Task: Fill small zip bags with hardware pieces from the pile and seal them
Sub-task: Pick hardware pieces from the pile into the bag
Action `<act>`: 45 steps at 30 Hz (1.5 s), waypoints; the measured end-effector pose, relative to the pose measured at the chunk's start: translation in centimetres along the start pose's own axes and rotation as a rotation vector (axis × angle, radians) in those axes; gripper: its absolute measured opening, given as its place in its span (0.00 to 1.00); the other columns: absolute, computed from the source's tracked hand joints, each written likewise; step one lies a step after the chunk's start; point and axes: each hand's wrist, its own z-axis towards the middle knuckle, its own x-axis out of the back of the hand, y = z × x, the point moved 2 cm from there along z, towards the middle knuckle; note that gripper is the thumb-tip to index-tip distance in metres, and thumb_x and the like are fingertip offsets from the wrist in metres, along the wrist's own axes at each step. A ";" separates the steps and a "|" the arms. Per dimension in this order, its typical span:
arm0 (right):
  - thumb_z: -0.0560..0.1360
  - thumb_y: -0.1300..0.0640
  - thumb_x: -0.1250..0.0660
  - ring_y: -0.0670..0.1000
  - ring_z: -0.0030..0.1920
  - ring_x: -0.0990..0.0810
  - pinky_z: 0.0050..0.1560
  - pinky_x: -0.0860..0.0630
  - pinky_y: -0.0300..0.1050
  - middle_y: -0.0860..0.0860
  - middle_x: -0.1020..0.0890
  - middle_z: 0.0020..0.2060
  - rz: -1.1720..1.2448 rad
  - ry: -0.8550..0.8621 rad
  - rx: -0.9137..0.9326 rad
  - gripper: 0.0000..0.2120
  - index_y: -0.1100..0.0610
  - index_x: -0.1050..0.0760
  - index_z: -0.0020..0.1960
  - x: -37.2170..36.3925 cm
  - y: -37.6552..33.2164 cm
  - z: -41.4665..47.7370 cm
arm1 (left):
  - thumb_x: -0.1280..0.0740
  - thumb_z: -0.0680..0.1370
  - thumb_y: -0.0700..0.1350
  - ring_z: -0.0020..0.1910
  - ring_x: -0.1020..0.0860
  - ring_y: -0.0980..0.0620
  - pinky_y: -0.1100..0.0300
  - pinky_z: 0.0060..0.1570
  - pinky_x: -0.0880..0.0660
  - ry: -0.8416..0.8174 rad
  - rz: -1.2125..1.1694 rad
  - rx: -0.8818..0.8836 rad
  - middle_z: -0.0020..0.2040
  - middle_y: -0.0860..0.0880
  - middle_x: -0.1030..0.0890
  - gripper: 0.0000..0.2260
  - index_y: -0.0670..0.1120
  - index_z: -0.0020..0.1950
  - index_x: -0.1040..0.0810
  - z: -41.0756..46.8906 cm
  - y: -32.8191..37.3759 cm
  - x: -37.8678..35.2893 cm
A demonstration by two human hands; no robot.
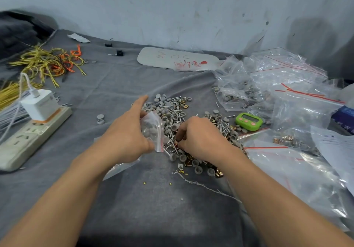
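Holding the small zip bag (152,130) in our left hand (124,137), we pinch it between thumb and curled fingers, forefinger sticking straight out. Its red-striped mouth is turned toward our right hand (201,135), and grey caps already sit inside it. Our right hand is just beside the bag, fingers curled down into the pile of hardware (172,108) that spreads beyond and beneath it. Its fingertips are pinched on a small piece (177,142); which kind we cannot tell.

We judge this the filling step, with the bag partly loaded and not yet sealed. Next we need to lift the piece clear of the tangled screws and carry it the short way left to the bag's mouth, holding that mouth spread so nothing spills. Filled bags (268,85) lie well to the right of our right hand, with a green timer (248,121) nearer.
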 end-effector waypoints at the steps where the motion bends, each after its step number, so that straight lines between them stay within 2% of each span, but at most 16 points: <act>1: 0.73 0.57 0.26 0.52 0.47 0.16 0.53 0.17 0.50 0.48 0.14 0.43 0.014 0.001 -0.008 0.06 0.47 0.14 0.46 0.0 0.1 0.0 | 0.24 0.66 0.40 0.44 0.24 0.60 0.67 0.40 0.31 -0.018 0.022 0.006 0.66 0.60 0.30 0.54 0.63 0.81 0.54 -0.1 0.0 -0.1; 4: 0.73 0.57 0.26 0.49 0.44 0.17 0.49 0.18 0.46 0.45 0.15 0.39 0.079 0.006 -0.028 0.05 0.47 0.15 0.44 -0.1 0.4 0.0 | 0.22 0.64 0.43 0.47 0.21 0.54 0.59 0.48 0.26 -0.075 0.118 0.027 0.76 0.57 0.31 0.58 0.64 0.81 0.58 -0.4 0.2 -0.6; 8: 0.74 0.57 0.27 0.48 0.42 0.18 0.48 0.20 0.43 0.45 0.15 0.39 0.110 0.073 -0.065 0.06 0.46 0.16 0.42 -0.2 0.9 -0.2 | 0.19 0.61 0.47 0.54 0.25 0.49 0.56 0.51 0.26 -0.095 0.230 -0.005 0.72 0.53 0.28 0.64 0.66 0.79 0.64 -0.8 0.7 -1.6; 10: 0.73 0.57 0.27 0.47 0.42 0.18 0.46 0.22 0.41 0.43 0.16 0.38 0.142 0.098 -0.054 0.06 0.47 0.15 0.43 -0.2 0.8 -0.5 | 0.19 0.60 0.49 0.61 0.26 0.47 0.54 0.55 0.26 -0.080 0.288 -0.041 0.74 0.54 0.31 0.64 0.65 0.79 0.64 -0.8 1.0 -2.0; 12: 0.73 0.56 0.26 0.47 0.42 0.17 0.46 0.22 0.41 0.43 0.15 0.39 0.172 0.092 -0.035 0.05 0.46 0.14 0.45 -0.2 0.4 -0.7 | 0.20 0.60 0.48 0.62 0.26 0.47 0.53 0.54 0.25 -0.053 0.275 -0.068 0.73 0.55 0.30 0.63 0.65 0.80 0.63 -0.7 1.3 -2.3; 16: 0.73 0.55 0.27 0.53 0.47 0.16 0.52 0.18 0.49 0.49 0.13 0.43 0.105 0.012 0.000 0.05 0.47 0.14 0.47 -0.4 -0.5 -0.5 | 0.25 0.61 0.43 0.43 0.23 0.57 0.61 0.39 0.27 0.036 0.019 -0.079 0.58 0.57 0.25 0.57 0.67 0.79 0.56 -0.3 1.4 -1.4; 20: 0.72 0.51 0.26 0.58 0.47 0.16 0.51 0.18 0.53 0.52 0.14 0.43 -0.015 -0.025 -0.007 0.04 0.50 0.17 0.44 -0.4 -1.1 -0.3 | 0.26 0.60 0.41 0.39 0.19 0.56 0.62 0.38 0.24 0.110 -0.325 -0.033 0.59 0.60 0.23 0.53 0.67 0.79 0.47 -0.3 1.0 0.5; 23: 0.73 0.54 0.27 0.57 0.46 0.16 0.51 0.17 0.53 0.53 0.14 0.42 0.033 -0.045 -0.023 0.04 0.50 0.19 0.39 -0.5 -1.4 -0.2 | 0.26 0.67 0.32 0.39 0.19 0.61 0.66 0.34 0.24 0.166 -0.470 -0.037 0.54 0.64 0.25 0.50 0.64 0.79 0.44 -0.4 0.5 1.5; 27: 0.74 0.57 0.27 0.50 0.43 0.17 0.44 0.20 0.46 0.47 0.16 0.39 0.169 -0.008 -0.037 0.10 0.48 0.23 0.36 0.2 -0.5 -0.4 | 0.27 0.69 0.30 0.52 0.19 0.55 0.57 0.51 0.23 0.170 -0.536 -0.031 0.52 0.62 0.27 0.49 0.64 0.80 0.44 -0.5 0.4 2.2; 30: 0.73 0.63 0.25 0.47 0.34 0.18 0.39 0.22 0.46 0.50 0.15 0.34 0.522 0.058 -0.029 0.09 0.52 0.20 0.38 1.4 0.2 -1.1 | 0.27 0.68 0.30 0.51 0.19 0.57 0.58 0.50 0.22 0.168 -0.499 -0.053 0.54 0.61 0.25 0.50 0.65 0.79 0.44 -0.4 0.5 2.2; 32: 0.70 0.67 0.24 0.47 0.31 0.18 0.35 0.24 0.42 0.53 0.14 0.32 0.738 0.123 0.002 0.09 0.54 0.18 0.38 2.3 0.6 -1.7 | 0.25 0.67 0.33 0.50 0.19 0.57 0.57 0.48 0.22 0.170 -0.350 -0.086 0.59 0.60 0.24 0.51 0.66 0.79 0.45 -0.5 0.8 1.8; 34: 0.68 0.69 0.22 0.46 0.31 0.17 0.34 0.25 0.37 0.52 0.14 0.32 0.835 0.199 0.046 0.10 0.54 0.16 0.37 3.1 0.8 -2.2 | 0.24 0.66 0.37 0.51 0.20 0.54 0.57 0.48 0.24 0.157 -0.142 -0.109 0.65 0.58 0.24 0.52 0.69 0.78 0.48 -0.6 1.3 0.8; 36: 0.67 0.69 0.21 0.48 0.33 0.15 0.36 0.22 0.39 0.52 0.14 0.33 0.884 0.253 0.102 0.11 0.53 0.15 0.38 3.7 0.5 -2.5 | 0.21 0.67 0.42 0.50 0.22 0.57 0.61 0.45 0.25 0.126 -0.052 -0.131 0.66 0.59 0.25 0.53 0.73 0.76 0.52 -0.8 1.8 -0.4; 40: 0.67 0.66 0.20 0.46 0.34 0.15 0.37 0.22 0.36 0.47 0.14 0.33 0.764 0.303 0.204 0.10 0.52 0.13 0.38 4.1 -0.7 -2.7 | 0.21 0.63 0.48 0.61 0.22 0.52 0.54 0.56 0.23 0.071 -0.001 -0.192 0.71 0.58 0.27 0.55 0.72 0.77 0.54 -1.1 2.7 -2.0; 42: 0.68 0.63 0.20 0.42 0.33 0.16 0.36 0.24 0.32 0.42 0.14 0.32 0.612 0.280 0.197 0.11 0.47 0.13 0.38 3.7 -1.4 -2.6 | 0.21 0.58 0.51 0.62 0.23 0.54 0.56 0.54 0.23 0.047 -0.018 -0.192 0.73 0.59 0.28 0.58 0.72 0.77 0.54 -1.1 2.8 -2.2; 45: 0.70 0.61 0.22 0.38 0.35 0.16 0.37 0.25 0.29 0.40 0.14 0.33 0.556 0.165 0.162 0.10 0.46 0.12 0.41 3.4 -2.0 -2.2 | 0.21 0.56 0.52 0.54 0.21 0.62 0.65 0.48 0.24 0.017 -0.103 -0.204 0.63 0.63 0.22 0.58 0.71 0.78 0.51 -0.9 2.9 -2.3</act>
